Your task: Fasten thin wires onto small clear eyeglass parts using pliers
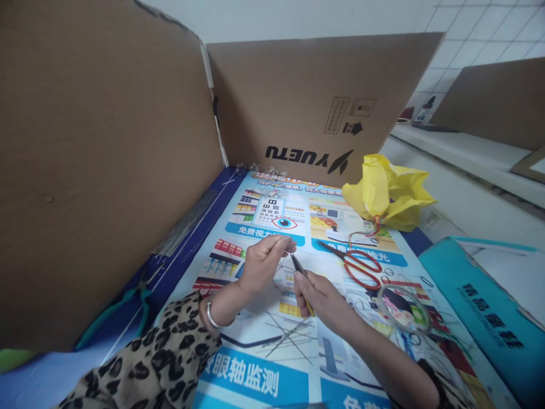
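My right hand (321, 295) is closed around small pliers (299, 266) with dark, narrow jaws and a yellow handle. Their tip points up at the fingertips of my left hand (266, 258). That hand is closed too, thumb against fingers, pinching what looks like a thin wire; most of it is hidden. Below both hands, several straight wires (289, 338) lie crossed on the printed poster sheet (255, 372). Scissors with red-orange handles (361, 270) rest just right of the pliers, blades half apart.
Cardboard panels (272, 102) stand at the left and back. Teal-handled pliers (145, 307) and a wire bundle (183, 227) lie left. On the right are a crumpled yellow bag (387, 190), a roll of clear tape (424, 318) and a teal box (477, 307). Bent wire pieces (272, 173) sit behind.
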`<control>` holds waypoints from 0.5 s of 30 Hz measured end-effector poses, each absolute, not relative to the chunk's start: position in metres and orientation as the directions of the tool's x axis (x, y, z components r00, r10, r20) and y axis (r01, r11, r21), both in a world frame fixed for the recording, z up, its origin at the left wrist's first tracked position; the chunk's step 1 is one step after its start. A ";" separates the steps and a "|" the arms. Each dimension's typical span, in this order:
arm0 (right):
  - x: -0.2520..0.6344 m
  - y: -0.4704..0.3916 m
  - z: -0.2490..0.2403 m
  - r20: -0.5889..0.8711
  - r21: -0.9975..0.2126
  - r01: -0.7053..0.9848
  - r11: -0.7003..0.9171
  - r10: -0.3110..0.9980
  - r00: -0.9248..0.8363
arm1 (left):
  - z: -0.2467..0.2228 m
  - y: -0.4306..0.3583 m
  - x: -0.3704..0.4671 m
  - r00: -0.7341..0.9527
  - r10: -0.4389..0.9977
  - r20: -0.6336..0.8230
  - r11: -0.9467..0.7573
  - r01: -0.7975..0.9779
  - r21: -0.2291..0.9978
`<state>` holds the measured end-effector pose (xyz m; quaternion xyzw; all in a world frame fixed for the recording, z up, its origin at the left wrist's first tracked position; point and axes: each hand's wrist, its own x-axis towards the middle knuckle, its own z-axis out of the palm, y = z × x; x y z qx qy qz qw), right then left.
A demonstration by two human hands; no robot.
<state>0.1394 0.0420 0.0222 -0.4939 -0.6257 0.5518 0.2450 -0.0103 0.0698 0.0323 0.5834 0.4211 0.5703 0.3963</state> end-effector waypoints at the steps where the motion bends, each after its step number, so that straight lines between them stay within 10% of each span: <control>1: 0.138 0.041 0.023 -0.243 -0.934 0.343 -0.101 0.884 -0.400 | 0.032 0.069 -0.010 -0.001 0.939 0.344 -0.344 0.056 0.937; 15: 0.135 0.042 0.014 -0.275 -0.943 0.283 -0.174 0.886 -0.372 | 0.031 0.066 -0.009 0.053 0.916 0.398 -0.400 0.191 0.896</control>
